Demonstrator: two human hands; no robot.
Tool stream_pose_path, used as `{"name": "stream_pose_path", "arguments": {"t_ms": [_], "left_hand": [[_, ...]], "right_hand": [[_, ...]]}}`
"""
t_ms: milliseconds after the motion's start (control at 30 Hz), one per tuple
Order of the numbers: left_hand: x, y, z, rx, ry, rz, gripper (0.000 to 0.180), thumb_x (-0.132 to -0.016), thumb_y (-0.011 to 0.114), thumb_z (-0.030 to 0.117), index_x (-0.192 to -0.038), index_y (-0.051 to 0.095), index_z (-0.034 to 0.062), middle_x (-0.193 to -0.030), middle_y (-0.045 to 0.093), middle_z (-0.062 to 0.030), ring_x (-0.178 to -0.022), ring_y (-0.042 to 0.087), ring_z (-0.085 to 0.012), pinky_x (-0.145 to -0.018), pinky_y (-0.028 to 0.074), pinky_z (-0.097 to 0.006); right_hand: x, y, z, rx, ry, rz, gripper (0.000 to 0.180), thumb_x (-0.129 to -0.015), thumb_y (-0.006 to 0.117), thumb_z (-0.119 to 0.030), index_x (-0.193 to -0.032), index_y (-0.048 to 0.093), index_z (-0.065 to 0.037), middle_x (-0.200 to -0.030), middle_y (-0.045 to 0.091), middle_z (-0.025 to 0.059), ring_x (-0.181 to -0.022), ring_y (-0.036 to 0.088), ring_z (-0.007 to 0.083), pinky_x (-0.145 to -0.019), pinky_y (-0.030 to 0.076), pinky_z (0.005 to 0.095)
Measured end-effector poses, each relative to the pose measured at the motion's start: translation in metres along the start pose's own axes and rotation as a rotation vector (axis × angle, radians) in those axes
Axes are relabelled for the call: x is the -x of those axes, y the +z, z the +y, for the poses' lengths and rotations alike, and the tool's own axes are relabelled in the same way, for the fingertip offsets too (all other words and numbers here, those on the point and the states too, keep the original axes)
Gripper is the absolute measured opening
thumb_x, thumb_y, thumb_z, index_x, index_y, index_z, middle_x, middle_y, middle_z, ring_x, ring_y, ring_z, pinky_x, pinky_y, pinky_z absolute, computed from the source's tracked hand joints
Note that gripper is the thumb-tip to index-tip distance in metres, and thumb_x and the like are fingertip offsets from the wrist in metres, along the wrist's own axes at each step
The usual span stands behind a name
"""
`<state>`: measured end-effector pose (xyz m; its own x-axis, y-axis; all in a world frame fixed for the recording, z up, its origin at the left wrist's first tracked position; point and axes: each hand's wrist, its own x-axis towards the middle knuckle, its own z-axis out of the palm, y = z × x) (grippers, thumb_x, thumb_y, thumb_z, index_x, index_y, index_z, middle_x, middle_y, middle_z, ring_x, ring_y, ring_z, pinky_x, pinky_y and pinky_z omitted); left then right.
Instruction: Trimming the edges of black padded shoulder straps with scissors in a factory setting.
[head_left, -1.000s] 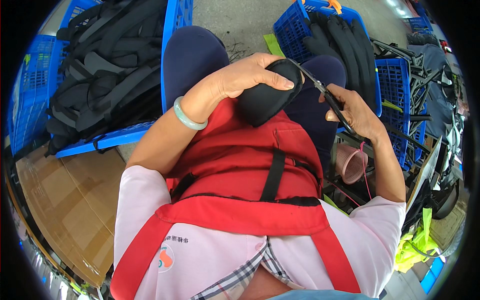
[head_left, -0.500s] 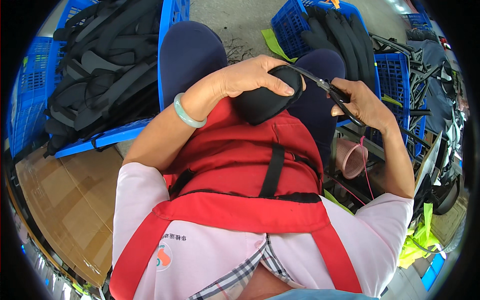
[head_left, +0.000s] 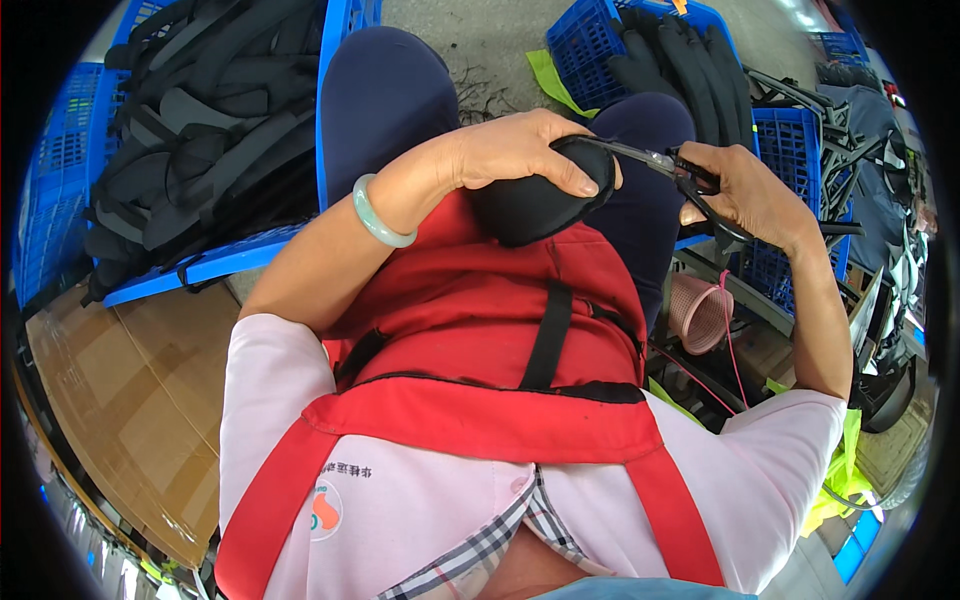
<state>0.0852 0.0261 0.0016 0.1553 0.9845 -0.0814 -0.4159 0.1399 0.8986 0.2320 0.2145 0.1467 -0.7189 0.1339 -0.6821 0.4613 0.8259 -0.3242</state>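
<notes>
Above my lap, my left hand (head_left: 520, 155) grips a black padded fabric piece (head_left: 535, 208) with a rounded end, thumb on top and fingers around its far side. My right hand (head_left: 745, 195) holds a pair of scissors (head_left: 700, 190) by the dark handles. Their blades point left and lie along the far edge of the padded piece. Whether the blades are parted at the tip is too fine to make out. A red apron (head_left: 480, 330) covers my lap under the piece.
To the left stands a blue crate (head_left: 215, 262) heaped with black padded strips (head_left: 215, 130), beside a cardboard box (head_left: 130, 380). Another blue crate (head_left: 585, 60) with black padded pieces is ahead right. A pink basket (head_left: 700, 312) hangs below my right forearm. Dark scraps (head_left: 485, 95) litter the floor.
The scissors and my right hand have shifted slightly right, and the handles have turned a little. My left hand and the padded piece have moved slightly right.
</notes>
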Motion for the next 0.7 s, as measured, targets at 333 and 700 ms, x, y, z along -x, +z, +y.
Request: {"name": "stream_pose_path", "arguments": {"t_ms": [333,700], "left_hand": [[-0.001,0.004,-0.005,-0.064,-0.060,-0.003,0.034,-0.076,0.073,0.017,-0.108,0.069,0.0061,-0.096,0.067,-0.0012,-0.092,0.057,-0.0104,-0.088,0.042,-0.023],[0.000,0.005,-0.005,-0.072,-0.061,-0.004,0.033,-0.076,0.073,0.017,-0.107,0.070,0.0067,-0.095,0.068,-0.0009,-0.090,0.058,-0.0101,-0.086,0.044,-0.023]], "right_hand": [[-0.008,-0.015,-0.005,0.125,-0.017,-0.056,0.060,-0.070,0.078,-0.048,-0.079,0.047,0.003,-0.058,0.037,0.0101,-0.056,0.034,0.0256,-0.054,0.032,0.0399],[-0.016,-0.019,-0.012,0.272,-0.044,-0.080,0.061,-0.065,0.081,-0.046,-0.077,0.045,0.001,-0.056,0.032,0.0084,-0.054,0.033,0.0213,-0.051,0.031,0.0374]]}}
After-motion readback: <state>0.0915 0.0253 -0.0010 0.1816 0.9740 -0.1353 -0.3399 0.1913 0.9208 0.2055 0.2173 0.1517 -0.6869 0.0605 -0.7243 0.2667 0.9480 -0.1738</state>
